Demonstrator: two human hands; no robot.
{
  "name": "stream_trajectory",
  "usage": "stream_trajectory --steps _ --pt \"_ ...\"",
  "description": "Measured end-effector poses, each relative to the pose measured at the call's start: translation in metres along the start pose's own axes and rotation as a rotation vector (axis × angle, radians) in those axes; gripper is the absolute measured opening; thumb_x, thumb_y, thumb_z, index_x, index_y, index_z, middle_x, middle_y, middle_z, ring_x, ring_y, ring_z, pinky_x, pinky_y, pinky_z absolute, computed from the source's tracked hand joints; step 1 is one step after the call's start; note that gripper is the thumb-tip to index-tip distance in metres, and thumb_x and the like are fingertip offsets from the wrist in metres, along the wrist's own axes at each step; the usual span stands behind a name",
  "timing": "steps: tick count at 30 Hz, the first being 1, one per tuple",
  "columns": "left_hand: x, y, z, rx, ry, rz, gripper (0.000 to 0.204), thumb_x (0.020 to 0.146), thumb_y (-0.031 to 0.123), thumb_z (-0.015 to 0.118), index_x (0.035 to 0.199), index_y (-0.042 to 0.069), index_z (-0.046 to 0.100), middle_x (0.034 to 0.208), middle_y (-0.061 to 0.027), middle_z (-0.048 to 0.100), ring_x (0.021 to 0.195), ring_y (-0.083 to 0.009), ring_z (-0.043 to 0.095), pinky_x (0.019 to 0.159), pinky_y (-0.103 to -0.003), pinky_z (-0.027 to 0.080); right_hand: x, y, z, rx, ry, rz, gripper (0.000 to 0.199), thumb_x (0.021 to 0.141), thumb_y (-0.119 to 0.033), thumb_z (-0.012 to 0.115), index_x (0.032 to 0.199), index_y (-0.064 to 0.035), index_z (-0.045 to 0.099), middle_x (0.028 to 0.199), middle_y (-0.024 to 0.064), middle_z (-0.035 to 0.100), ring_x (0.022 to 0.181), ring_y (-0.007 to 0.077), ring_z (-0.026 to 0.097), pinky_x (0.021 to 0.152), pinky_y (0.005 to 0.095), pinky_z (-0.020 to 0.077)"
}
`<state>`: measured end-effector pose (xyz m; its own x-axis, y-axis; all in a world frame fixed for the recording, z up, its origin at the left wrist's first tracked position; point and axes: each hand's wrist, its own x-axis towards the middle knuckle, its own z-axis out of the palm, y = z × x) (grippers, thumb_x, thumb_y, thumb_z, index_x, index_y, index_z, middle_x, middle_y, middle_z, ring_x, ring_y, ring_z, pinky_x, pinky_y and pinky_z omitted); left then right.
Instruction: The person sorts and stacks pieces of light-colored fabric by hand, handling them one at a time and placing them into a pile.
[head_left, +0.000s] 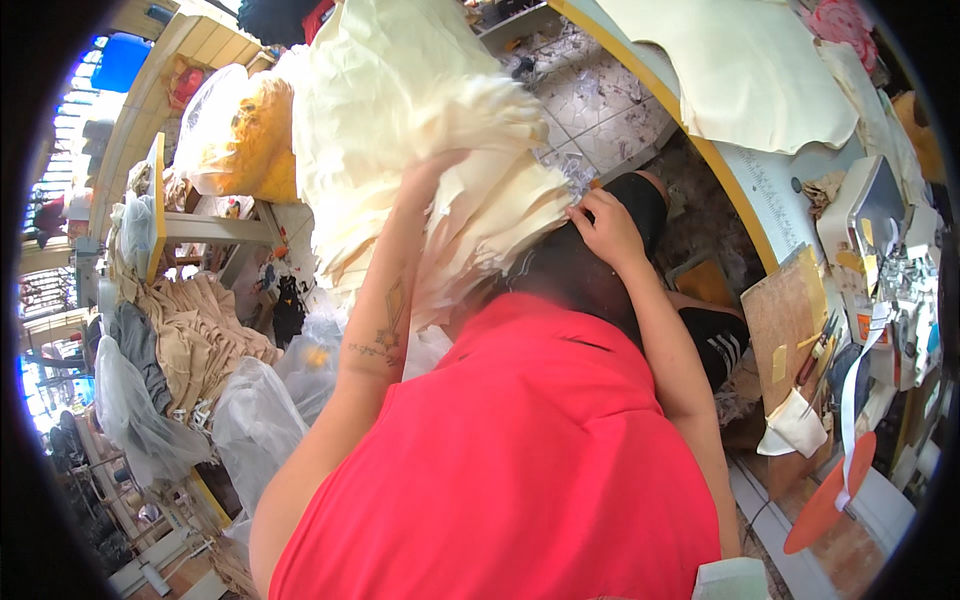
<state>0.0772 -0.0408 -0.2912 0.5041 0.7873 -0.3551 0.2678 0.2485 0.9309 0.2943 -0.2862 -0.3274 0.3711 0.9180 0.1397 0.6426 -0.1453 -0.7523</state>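
Observation:
A thick stack of cream fabric pieces [390,100] lies ahead of me, its many loose edges fanned out towards my lap. My left hand [440,165] reaches into the upper layers; cloth and motion blur hide its fingers. Close to the stack's right corner, my right hand [608,225] is over my dark-clad thigh. Its fingers are curled together, and whatever they may hold is too small to make out.
At right, a yellow-edged table [735,190] bears another cream cloth [760,80], beside a sewing machine [885,250]. Beige fabric pieces [205,335] and clear plastic bags [260,420] lie at left, below a bag of yellow cloth [250,140]. Scraps litter the tiled floor [590,85].

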Motion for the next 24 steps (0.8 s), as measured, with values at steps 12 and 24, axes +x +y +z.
stream_trajectory --steps 12,24 --pt "-0.123 0.157 -0.213 -0.286 0.471 0.63 0.06 0.1 0.043 0.046 0.143 0.002 0.048 0.14 -0.017 0.054 0.128 -0.0275 0.052 0.11 -0.047 0.041 0.06 -0.166 0.077 0.306 -0.163 -0.656 0.128 0.059 -0.048 0.091 0.157 -0.0053 0.02 0.16 0.0246 0.02 0.145 0.0473 0.023 0.116 0.0572 0.0256" --pt "-0.347 0.214 -0.284 0.15 0.983 0.608 0.055 0.099 0.038 0.05 0.143 0.006 0.045 0.138 -0.0151 0.052 0.118 -0.0275 0.055 0.104 -0.045 0.045 0.029 -0.374 0.032 0.923 -0.683 -0.718 0.099 0.083 -0.034 0.075 0.16 -0.0131 0.016 0.156 0.0332 0.026 0.141 0.0467 0.035 0.116 0.0441 0.0325"
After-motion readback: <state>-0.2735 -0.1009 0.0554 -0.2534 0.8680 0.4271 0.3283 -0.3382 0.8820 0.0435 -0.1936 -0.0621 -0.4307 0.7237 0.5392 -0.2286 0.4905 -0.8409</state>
